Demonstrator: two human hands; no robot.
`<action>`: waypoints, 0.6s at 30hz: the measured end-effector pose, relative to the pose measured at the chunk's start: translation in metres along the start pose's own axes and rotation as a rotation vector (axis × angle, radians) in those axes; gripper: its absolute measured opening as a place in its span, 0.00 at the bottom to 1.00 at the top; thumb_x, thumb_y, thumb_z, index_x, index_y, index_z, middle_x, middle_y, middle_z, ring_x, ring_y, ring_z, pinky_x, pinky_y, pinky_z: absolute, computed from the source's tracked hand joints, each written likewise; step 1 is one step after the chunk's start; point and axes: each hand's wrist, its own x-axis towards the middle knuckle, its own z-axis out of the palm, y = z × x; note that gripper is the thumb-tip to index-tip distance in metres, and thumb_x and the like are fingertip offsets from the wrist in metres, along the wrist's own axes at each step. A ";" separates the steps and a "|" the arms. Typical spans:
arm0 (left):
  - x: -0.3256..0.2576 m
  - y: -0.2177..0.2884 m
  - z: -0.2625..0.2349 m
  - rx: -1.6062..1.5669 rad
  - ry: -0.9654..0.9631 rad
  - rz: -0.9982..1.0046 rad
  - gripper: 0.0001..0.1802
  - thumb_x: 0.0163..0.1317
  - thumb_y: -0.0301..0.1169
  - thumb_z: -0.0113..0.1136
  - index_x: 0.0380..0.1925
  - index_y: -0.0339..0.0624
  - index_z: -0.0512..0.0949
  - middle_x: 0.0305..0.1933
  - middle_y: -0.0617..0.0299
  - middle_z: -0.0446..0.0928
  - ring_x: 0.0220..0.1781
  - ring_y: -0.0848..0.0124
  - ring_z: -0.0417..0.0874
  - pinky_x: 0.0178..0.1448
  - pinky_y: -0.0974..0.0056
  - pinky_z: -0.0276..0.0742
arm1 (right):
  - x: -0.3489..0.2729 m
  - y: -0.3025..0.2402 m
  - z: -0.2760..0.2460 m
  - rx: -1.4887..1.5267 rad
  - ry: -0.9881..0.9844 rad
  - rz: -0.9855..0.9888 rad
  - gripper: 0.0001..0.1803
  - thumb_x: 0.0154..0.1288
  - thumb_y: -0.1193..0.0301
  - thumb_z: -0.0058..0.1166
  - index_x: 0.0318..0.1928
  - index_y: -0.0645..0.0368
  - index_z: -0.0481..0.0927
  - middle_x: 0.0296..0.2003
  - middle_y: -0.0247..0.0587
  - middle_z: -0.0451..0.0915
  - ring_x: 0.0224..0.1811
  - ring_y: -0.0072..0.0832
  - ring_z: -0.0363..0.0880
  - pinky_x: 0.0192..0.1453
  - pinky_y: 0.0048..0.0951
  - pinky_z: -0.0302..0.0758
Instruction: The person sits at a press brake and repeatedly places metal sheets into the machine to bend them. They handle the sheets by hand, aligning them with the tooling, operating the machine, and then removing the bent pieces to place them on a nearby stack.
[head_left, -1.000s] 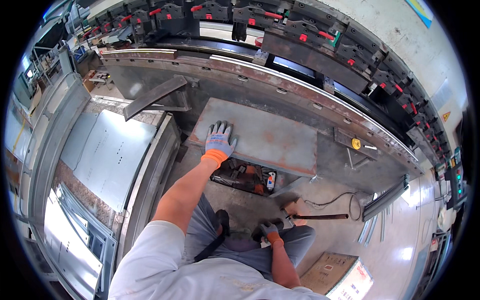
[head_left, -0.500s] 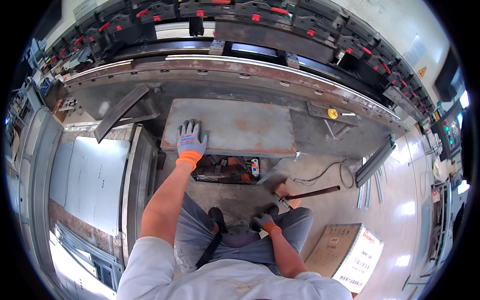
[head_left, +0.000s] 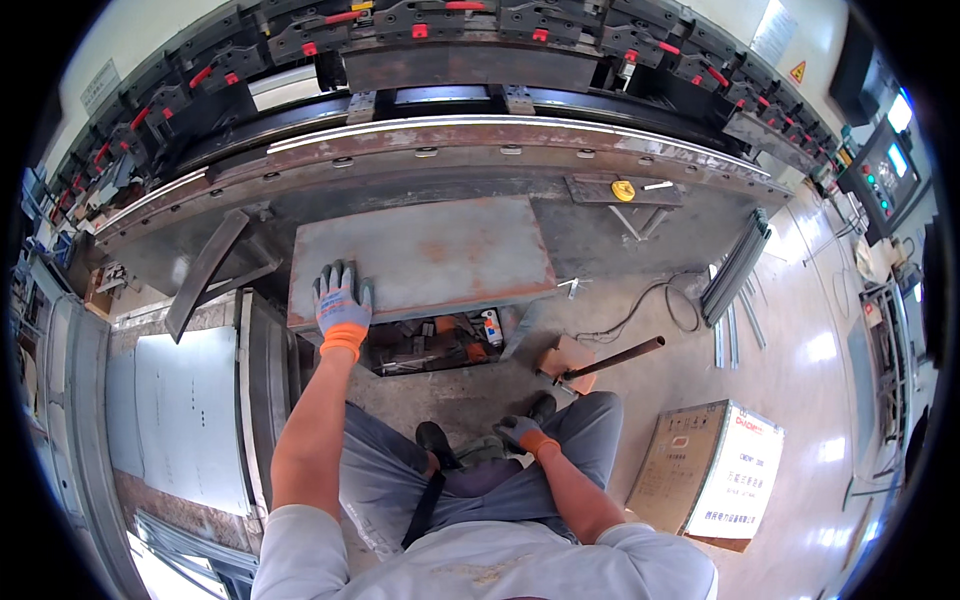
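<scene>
My left hand (head_left: pixel 342 302), in a grey glove with an orange cuff, lies flat near the left end of a grey metal-topped bench (head_left: pixel 430 250). Its fingers are spread and point away from me, with nothing held. Rust-brown patches mark the bench's surface. My right hand (head_left: pixel 520 434), gloved the same way, rests low between my knees against the inside of my right leg. Its fingers look loosely apart, partly in shadow, and no object shows in them.
Beyond the bench runs a long bending machine (head_left: pixel 480 135) with red-handled clamps. Tools fill the shelf (head_left: pixel 430 340) underneath. A yellow tape measure (head_left: pixel 623 190) sits on a small bracket. Right of me are a pipe (head_left: pixel 620 358), a cable (head_left: pixel 668 300) and a carton (head_left: pixel 690 470); metal sheets (head_left: pixel 190 410) lie left.
The view has turned slightly right, so the bench and machine appear farther left. My left hand keeps its place on the bench top, and my right hand stays between my knees.
</scene>
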 end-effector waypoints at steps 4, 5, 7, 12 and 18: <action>-0.003 -0.003 0.003 0.015 0.018 0.015 0.32 0.66 0.48 0.53 0.67 0.44 0.71 0.75 0.52 0.65 0.78 0.52 0.60 0.81 0.49 0.49 | 0.001 -0.002 -0.001 -0.026 0.000 -0.006 0.38 0.59 0.38 0.57 0.52 0.59 0.84 0.50 0.56 0.83 0.55 0.53 0.80 0.61 0.44 0.74; -0.003 -0.002 0.002 0.013 0.025 0.025 0.32 0.66 0.48 0.53 0.67 0.43 0.71 0.74 0.52 0.65 0.77 0.52 0.60 0.81 0.49 0.49 | 0.001 0.000 -0.001 -0.035 0.006 -0.011 0.37 0.59 0.38 0.57 0.52 0.59 0.84 0.50 0.56 0.83 0.55 0.53 0.80 0.61 0.44 0.74; -0.003 0.001 0.000 0.010 0.036 0.042 0.32 0.67 0.47 0.53 0.67 0.43 0.71 0.74 0.52 0.66 0.77 0.52 0.61 0.81 0.49 0.50 | 0.000 0.002 -0.001 -0.020 0.023 -0.013 0.37 0.59 0.38 0.57 0.53 0.59 0.84 0.50 0.56 0.83 0.56 0.52 0.79 0.62 0.43 0.74; -0.004 0.001 0.000 -0.002 0.106 0.073 0.29 0.67 0.44 0.55 0.64 0.41 0.73 0.72 0.51 0.68 0.74 0.51 0.65 0.79 0.49 0.54 | -0.004 -0.012 -0.009 0.017 0.075 -0.041 0.34 0.61 0.42 0.58 0.52 0.61 0.84 0.49 0.56 0.83 0.54 0.52 0.80 0.59 0.43 0.75; -0.003 -0.002 -0.003 -0.001 0.088 0.095 0.28 0.66 0.42 0.57 0.63 0.40 0.73 0.70 0.51 0.69 0.73 0.51 0.66 0.79 0.49 0.55 | -0.017 -0.051 -0.051 0.125 0.213 -0.164 0.25 0.64 0.53 0.61 0.51 0.60 0.84 0.46 0.54 0.85 0.50 0.49 0.83 0.56 0.40 0.77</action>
